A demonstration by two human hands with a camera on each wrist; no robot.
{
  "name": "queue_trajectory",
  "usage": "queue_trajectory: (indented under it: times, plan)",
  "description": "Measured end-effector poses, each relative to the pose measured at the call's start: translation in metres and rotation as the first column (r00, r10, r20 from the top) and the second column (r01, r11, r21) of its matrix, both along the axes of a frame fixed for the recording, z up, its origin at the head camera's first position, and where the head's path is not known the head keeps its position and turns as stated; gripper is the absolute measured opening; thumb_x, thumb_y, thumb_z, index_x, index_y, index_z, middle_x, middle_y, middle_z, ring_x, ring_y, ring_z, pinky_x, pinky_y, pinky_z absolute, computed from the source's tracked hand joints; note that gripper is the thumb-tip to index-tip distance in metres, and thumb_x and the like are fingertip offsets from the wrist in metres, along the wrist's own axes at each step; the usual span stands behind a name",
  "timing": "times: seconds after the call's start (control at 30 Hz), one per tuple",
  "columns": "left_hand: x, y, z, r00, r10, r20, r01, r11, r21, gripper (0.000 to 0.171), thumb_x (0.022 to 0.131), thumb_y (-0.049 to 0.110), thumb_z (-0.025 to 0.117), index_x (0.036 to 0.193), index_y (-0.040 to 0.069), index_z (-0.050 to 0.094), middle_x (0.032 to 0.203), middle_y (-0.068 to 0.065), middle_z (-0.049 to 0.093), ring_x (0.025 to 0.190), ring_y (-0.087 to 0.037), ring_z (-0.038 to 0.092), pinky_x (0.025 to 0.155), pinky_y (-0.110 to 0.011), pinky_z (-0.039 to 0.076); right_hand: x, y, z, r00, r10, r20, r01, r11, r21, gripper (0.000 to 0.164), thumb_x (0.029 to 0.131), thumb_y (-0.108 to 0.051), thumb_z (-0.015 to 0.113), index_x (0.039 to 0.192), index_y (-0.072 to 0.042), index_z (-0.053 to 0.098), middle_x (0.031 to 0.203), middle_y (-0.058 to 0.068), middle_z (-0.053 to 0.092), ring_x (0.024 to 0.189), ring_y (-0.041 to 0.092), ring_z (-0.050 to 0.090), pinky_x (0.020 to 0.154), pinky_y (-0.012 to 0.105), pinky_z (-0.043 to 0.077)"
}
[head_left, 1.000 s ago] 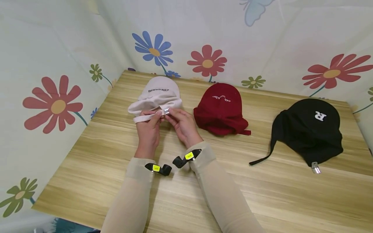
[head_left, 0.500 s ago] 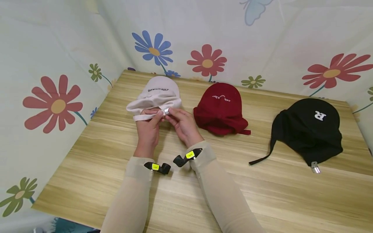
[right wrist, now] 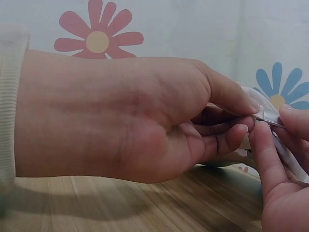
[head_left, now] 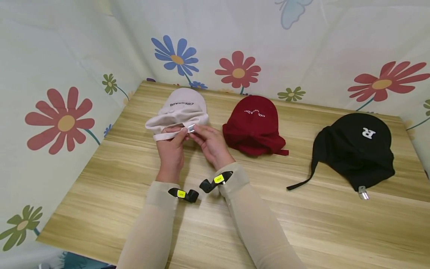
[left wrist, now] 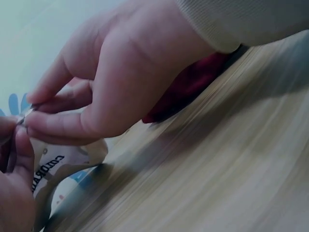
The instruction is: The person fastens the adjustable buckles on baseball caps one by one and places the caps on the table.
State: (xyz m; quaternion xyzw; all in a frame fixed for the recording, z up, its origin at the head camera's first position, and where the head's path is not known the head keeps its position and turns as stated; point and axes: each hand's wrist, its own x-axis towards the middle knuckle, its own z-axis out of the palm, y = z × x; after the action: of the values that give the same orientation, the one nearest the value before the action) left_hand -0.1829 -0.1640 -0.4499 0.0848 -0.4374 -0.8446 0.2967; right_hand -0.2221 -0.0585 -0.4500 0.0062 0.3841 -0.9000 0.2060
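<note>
An off-white baseball cap with dark lettering lies at the back left of the table, its strap side toward me. My left hand pinches the cap's light strap between thumb and fingers; the strap's loose end sticks out to the left. At the silver clasp on the strap, my right hand pinches with thumb and forefinger. In the right wrist view both hands' fingertips meet at the clasp, partly covering it. The left wrist view shows the cap's lettering beyond the fingers.
A dark red cap lies just right of my right hand. Farther right is a black cap with a white letter, its strap trailing left and a metal clasp at its front. Flower-printed curtains border the wooden table.
The hands stay nearly in place at the clasp, with only slight finger and wrist shifts. The off-white cap has edged slightly left; the other caps lie as before.
</note>
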Motion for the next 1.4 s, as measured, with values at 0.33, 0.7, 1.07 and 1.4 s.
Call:
queue_trajectory:
  times: [0.33, 0.7, 1.07, 1.4]
  plan:
    - [-0.0016, 0.0084, -0.0016, 0.993, 0.106, 0.050, -0.108, 0.994, 0.025, 0.022, 0.076, -0.016, 0.071, 0.074, 0.001, 0.057, 0.074, -0.005, 0.062, 0.055, -0.012, 0.059, 0.054, -0.021, 0.052, 0.0020, -0.0021, 0.0007, 1.000, -0.026, 0.008, 0.027, 0.999, -0.020, 0.016, 0.091, 0.005, 0.059, 0.084, -0.004, 0.071, 0.087, 0.006, 0.068, 0.077, 0.012, 0.068, 0.077, 0.023, 0.058]
    - [-0.0023, 0.0095, -0.0014, 0.993, 0.094, 0.067, -0.095, 0.995, 0.013, 0.021, 0.077, -0.015, 0.070, 0.075, 0.000, 0.057, 0.069, -0.003, 0.062, 0.053, -0.011, 0.059, 0.052, -0.021, 0.050, 0.0031, -0.0016, 0.0004, 1.000, -0.029, -0.006, 0.029, 0.999, -0.019, 0.018, 0.090, 0.008, 0.059, 0.083, -0.004, 0.071, 0.088, 0.007, 0.069, 0.081, 0.013, 0.069, 0.080, 0.023, 0.058]
    - [-0.0020, 0.0025, -0.0016, 0.995, 0.063, 0.077, -0.056, 0.995, -0.082, 0.020, 0.077, -0.013, 0.072, 0.077, 0.001, 0.058, 0.072, -0.005, 0.064, 0.056, -0.012, 0.059, 0.056, -0.023, 0.053, 0.0011, -0.0003, -0.0022, 0.997, -0.013, -0.080, 0.016, 0.999, 0.035, 0.025, 0.090, 0.010, 0.057, 0.079, -0.006, 0.072, 0.083, 0.006, 0.068, 0.078, 0.012, 0.069, 0.079, 0.023, 0.058]
    - [-0.0015, 0.0016, -0.0019, 0.998, 0.047, 0.037, -0.044, 0.997, -0.069, 0.020, 0.076, -0.016, 0.069, 0.075, 0.003, 0.061, 0.071, -0.005, 0.066, 0.053, -0.012, 0.058, 0.053, -0.024, 0.052, 0.0015, 0.0018, 0.0005, 0.997, -0.021, -0.073, 0.021, 1.000, 0.001, 0.020, 0.091, 0.005, 0.059, 0.081, -0.005, 0.072, 0.086, 0.006, 0.068, 0.079, 0.013, 0.068, 0.079, 0.025, 0.058]
